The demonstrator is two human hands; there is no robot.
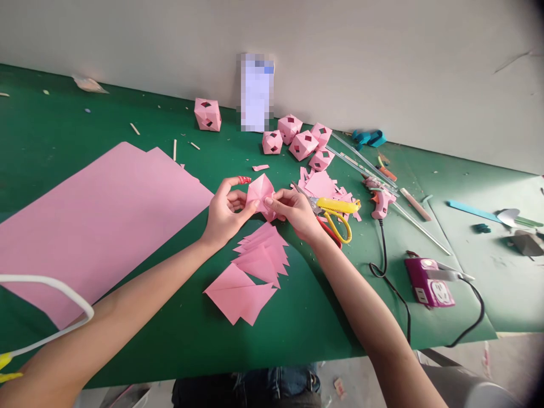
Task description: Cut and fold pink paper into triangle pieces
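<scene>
Both hands meet over the middle of the green table, holding one small folded piece of pink paper [260, 191] between them. My left hand [227, 207] pinches its left side with thumb and fingers; something red wraps one fingertip. My right hand [295, 209] grips the lower right edge, thumb on top. Just below lies a fanned stack of pink paper squares [263, 255], with a few more pink squares [233, 292] nearer me. Close to my right hand are scissors with yellow handles [338, 207], resting by pink paper scraps [321, 182].
Several folded pink paper cubes [303, 145] sit at the back, near a phone [256, 93] leaning on the wall. Large pink sheets [102, 215] cover the left. At right are a pink glue gun [382, 201], clear sticks [420, 229] and a purple power socket [429, 283] with a black cord.
</scene>
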